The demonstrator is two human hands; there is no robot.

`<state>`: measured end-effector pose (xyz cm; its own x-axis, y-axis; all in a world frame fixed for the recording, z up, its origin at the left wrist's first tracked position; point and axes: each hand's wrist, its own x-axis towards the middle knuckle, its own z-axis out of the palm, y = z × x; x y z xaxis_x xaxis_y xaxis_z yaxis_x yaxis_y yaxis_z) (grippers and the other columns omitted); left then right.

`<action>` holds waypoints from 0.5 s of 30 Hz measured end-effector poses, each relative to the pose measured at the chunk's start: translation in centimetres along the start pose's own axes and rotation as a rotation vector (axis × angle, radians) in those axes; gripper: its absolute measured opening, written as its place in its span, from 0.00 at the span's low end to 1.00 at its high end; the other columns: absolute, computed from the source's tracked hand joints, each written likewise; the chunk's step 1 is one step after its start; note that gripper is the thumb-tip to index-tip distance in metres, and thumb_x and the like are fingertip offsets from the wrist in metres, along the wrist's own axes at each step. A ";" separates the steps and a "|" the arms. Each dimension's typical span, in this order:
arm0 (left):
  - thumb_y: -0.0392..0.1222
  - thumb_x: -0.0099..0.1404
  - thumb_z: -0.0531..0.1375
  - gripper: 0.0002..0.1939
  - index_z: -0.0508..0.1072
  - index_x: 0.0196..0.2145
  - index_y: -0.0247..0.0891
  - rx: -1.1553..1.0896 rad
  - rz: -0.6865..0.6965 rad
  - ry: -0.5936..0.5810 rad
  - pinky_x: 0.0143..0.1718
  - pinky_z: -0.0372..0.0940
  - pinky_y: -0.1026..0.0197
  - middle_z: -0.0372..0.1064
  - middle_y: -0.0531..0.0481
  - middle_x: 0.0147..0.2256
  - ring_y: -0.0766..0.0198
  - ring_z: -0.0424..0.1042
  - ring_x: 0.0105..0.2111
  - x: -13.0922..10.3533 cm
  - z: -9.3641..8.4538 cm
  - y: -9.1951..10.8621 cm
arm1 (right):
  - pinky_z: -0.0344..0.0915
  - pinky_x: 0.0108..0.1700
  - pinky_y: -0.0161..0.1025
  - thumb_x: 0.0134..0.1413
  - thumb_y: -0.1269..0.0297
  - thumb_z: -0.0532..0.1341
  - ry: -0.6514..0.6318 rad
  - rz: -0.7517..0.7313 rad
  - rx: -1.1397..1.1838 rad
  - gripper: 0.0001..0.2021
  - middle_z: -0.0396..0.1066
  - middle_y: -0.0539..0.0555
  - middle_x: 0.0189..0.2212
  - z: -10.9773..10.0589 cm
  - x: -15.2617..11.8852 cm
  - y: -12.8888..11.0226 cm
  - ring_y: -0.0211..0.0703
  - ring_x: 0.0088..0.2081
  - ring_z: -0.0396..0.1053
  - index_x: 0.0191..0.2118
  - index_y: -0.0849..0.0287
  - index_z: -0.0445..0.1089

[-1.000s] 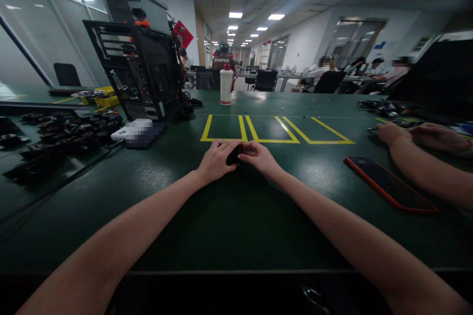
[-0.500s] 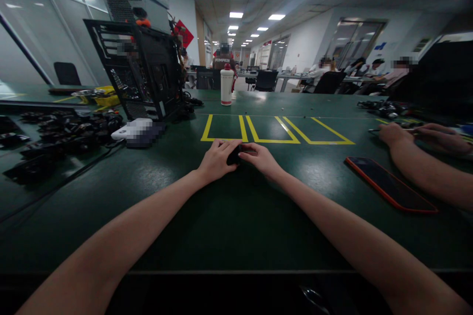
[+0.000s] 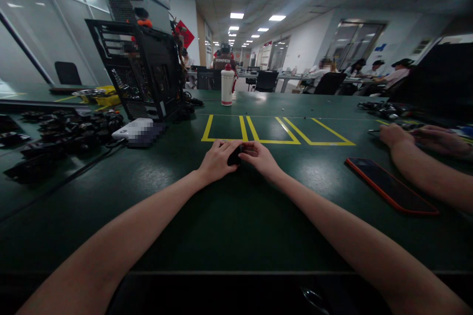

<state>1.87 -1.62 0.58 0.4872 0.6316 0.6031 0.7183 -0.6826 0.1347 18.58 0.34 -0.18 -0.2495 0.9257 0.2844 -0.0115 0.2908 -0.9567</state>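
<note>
Item 1: one small black object (image 3: 234, 156), held between your two hands over the green table (image 3: 236, 226), just on your side of the yellow tape outlines (image 3: 273, 142). It is dark and mostly covered by fingers, so its kind cannot be told with certainty; no lettering shows on it.

Item 2: your left hand (image 3: 217, 161), fingers curled over the object's left side and top, grasping it.

Item 3: your right hand (image 3: 260, 160), thumb and fingers closed on the object's right end.

Item 4: one white bottle (image 3: 226, 88) with a red cap, upright beyond the outlines; red marking near its base, too small to read.

Item 5: one open black computer case (image 3: 158, 66), to your left.

Item 6: one heap of black parts (image 3: 74, 130), far left, near a white item (image 3: 129, 129) partly masked by pixels.

Item 7: one phone (image 3: 393, 187) in a red-orange case, lying flat to your right, near a co-worker's hand (image 3: 394, 134).

Item 8: one dark top (image 3: 223, 63) on a seated person in the background, lettered PUMPKIN in pale capitals.
</note>
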 end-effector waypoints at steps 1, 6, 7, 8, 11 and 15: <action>0.39 0.53 0.60 0.31 0.56 0.54 0.39 0.002 0.000 -0.002 0.46 0.57 0.53 0.61 0.48 0.51 0.55 0.59 0.43 0.0 0.0 0.0 | 0.62 0.48 0.46 0.37 0.70 0.64 -0.010 0.009 -0.002 0.16 0.68 0.54 0.38 0.0 0.0 0.0 0.42 0.41 0.68 0.37 0.60 0.64; 0.39 0.53 0.60 0.31 0.56 0.54 0.39 0.014 -0.003 -0.009 0.45 0.58 0.53 0.62 0.48 0.50 0.56 0.59 0.43 0.0 0.1 -0.1 | 0.63 0.47 0.46 0.33 0.72 0.66 -0.039 -0.004 -0.017 0.17 0.67 0.52 0.37 0.0 -0.2 0.0 0.42 0.40 0.68 0.35 0.60 0.63; 0.39 0.53 0.60 0.30 0.56 0.54 0.39 0.016 -0.004 -0.007 0.45 0.58 0.53 0.62 0.48 0.50 0.56 0.59 0.42 0.0 0.1 -0.1 | 0.64 0.46 0.46 0.32 0.72 0.66 -0.033 -0.013 -0.025 0.18 0.66 0.52 0.36 0.0 -0.3 -0.1 0.42 0.40 0.67 0.34 0.59 0.63; 0.40 0.53 0.60 0.30 0.56 0.54 0.39 0.016 -0.003 -0.004 0.46 0.58 0.53 0.62 0.48 0.50 0.56 0.59 0.42 0.0 0.2 -0.1 | 0.64 0.46 0.45 0.32 0.72 0.66 -0.030 -0.024 -0.031 0.18 0.66 0.52 0.36 0.1 -0.4 -0.2 0.42 0.41 0.67 0.34 0.59 0.62; 0.40 0.53 0.60 0.31 0.56 0.54 0.39 0.014 0.000 0.003 0.46 0.58 0.53 0.61 0.49 0.51 0.56 0.58 0.42 0.0 0.2 -0.1 | 0.65 0.46 0.45 0.38 0.68 0.64 -0.023 -0.042 -0.024 0.13 0.66 0.52 0.35 0.3 -0.5 -0.3 0.41 0.42 0.66 0.33 0.59 0.62; 0.40 0.53 0.60 0.31 0.56 0.54 0.39 0.015 -0.002 0.006 0.45 0.58 0.54 0.61 0.49 0.51 0.56 0.58 0.42 0.0 0.2 -0.1 | 0.64 0.47 0.46 0.39 0.68 0.63 0.017 -0.034 -0.038 0.12 0.67 0.52 0.35 0.4 -0.4 -0.3 0.41 0.40 0.67 0.33 0.59 0.62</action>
<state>1.91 -1.49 0.42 0.4827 0.6305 0.6078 0.7264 -0.6759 0.1244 18.30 -0.18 0.00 -0.2333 0.9188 0.3184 0.0166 0.3312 -0.9434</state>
